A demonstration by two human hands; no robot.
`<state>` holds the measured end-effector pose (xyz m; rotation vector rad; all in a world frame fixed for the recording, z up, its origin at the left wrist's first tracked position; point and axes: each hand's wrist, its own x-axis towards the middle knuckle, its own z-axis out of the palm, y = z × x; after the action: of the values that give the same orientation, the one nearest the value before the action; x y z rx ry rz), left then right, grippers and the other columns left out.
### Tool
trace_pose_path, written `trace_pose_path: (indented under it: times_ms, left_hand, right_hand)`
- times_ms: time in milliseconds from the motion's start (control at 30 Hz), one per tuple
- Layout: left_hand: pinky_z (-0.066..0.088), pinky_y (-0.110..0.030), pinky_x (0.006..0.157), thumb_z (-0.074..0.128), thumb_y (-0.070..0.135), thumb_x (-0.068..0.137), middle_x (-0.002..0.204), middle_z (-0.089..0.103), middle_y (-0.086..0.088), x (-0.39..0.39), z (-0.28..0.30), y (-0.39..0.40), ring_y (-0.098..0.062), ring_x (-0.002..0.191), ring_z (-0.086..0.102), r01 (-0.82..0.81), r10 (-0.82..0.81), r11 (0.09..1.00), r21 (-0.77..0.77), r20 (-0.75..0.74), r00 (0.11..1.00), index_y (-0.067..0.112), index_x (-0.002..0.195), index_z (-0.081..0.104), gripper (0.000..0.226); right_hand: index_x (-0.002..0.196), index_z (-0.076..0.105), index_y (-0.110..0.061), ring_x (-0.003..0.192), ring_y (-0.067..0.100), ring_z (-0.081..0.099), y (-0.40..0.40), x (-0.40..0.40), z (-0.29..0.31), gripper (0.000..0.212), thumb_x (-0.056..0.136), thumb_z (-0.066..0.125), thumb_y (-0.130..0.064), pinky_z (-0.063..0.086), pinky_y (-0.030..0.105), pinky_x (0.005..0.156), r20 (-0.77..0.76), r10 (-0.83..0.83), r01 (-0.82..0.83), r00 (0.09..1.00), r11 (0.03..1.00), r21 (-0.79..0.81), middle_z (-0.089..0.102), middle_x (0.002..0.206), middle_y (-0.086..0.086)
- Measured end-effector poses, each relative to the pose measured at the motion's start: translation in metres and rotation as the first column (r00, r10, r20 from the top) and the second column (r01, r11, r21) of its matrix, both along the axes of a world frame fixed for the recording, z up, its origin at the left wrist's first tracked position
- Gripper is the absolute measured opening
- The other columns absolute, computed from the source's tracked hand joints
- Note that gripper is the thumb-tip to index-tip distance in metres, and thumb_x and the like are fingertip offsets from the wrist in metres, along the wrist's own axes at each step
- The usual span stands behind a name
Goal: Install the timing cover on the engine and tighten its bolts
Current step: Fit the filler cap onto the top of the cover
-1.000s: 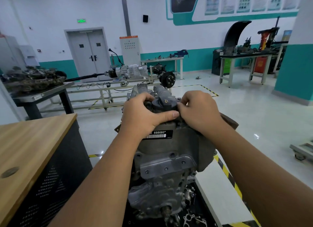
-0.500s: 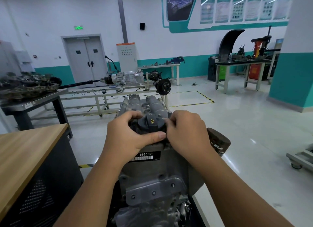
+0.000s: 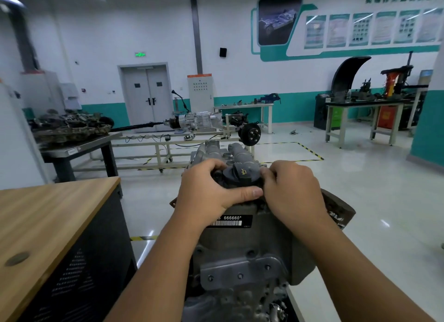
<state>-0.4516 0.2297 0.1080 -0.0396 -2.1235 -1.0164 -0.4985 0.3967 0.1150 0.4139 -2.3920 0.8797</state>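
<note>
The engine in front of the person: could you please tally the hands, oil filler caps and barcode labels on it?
On the engine:
hands: 2 (left hand, right hand)
oil filler cap: 1
barcode label: 1
Total: 4

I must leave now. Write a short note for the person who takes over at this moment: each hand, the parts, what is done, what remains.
Left hand: curled over the engine's top edge left of the black oil filler cap, thumb laid across below it.
Right hand: fingers curled on the edge right of the cap.
Timing cover, the one with the barcode label, sits against the engine front.
Done: cover appears in place.
Left: no tool in hand; whether its bolts are tight cannot be told, so check and tighten them.
</note>
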Motion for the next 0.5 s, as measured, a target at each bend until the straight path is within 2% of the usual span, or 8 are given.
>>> trace_pose_path:
  times_ms: [67,167,233,367,500]
  left_hand:
    - [0.049,-0.010,0.064,0.076,0.092,0.032,0.088,0.067,0.034,-0.0009,-0.0016,-0.0004,0.010,0.080,0.064,0.013,-0.013,1.000,-0.012,-0.011,1.000,0.040,0.084,0.067,0.074]
    - [0.058,-0.026,0.080,0.077,0.089,0.035,0.093,0.070,0.024,-0.0021,-0.0032,-0.0023,0.006,0.089,0.065,0.011,-0.011,0.999,-0.035,-0.013,1.000,0.044,0.105,0.068,0.083]
    - [0.058,-0.033,0.087,0.077,0.089,0.038,0.102,0.070,0.025,-0.0020,-0.0034,-0.0024,0.004,0.097,0.065,0.007,-0.006,0.998,-0.066,0.007,1.000,0.051,0.114,0.065,0.085]
    - [0.057,-0.036,0.089,0.072,0.089,0.044,0.105,0.070,0.025,-0.0004,-0.0007,0.0008,0.000,0.099,0.065,-0.016,0.022,0.992,-0.129,0.051,0.998,0.050,0.116,0.066,0.082]
    - [0.057,-0.039,0.089,0.070,0.091,0.042,0.109,0.071,0.019,-0.0013,-0.0005,0.0011,-0.007,0.101,0.066,-0.027,0.036,0.992,-0.122,0.069,0.997,0.046,0.119,0.068,0.089]
  right_hand:
    - [0.076,0.063,-0.018,0.076,0.031,0.057,0.0012,0.0004,-0.0021,0.032,0.098,0.059,-0.042,0.040,0.035,0.064,-0.014,0.010,-0.011,1.000,1.000,-0.024,0.060,0.072,0.002]
    - [0.080,0.070,-0.019,0.076,0.026,0.058,0.0048,0.0000,-0.0029,0.023,0.092,0.065,-0.038,0.040,0.033,0.063,-0.015,0.049,-0.049,0.999,0.997,-0.056,0.061,0.069,-0.004]
    - [0.079,0.071,-0.020,0.072,0.023,0.057,0.0060,-0.0001,-0.0021,0.019,0.089,0.068,-0.036,0.037,0.030,0.059,0.000,0.056,-0.055,0.998,0.997,-0.060,0.059,0.066,-0.007]
    - [0.074,0.068,-0.017,0.071,0.025,0.059,0.0055,-0.0009,-0.0008,0.029,0.094,0.066,-0.039,0.039,0.031,0.059,-0.001,0.056,-0.056,0.998,0.996,-0.063,0.064,0.070,0.003]
    - [0.075,0.059,-0.015,0.070,0.029,0.054,0.0014,-0.0017,-0.0014,0.034,0.100,0.057,-0.037,0.032,0.032,0.055,-0.033,0.032,-0.033,0.999,0.999,-0.003,0.060,0.075,0.008]
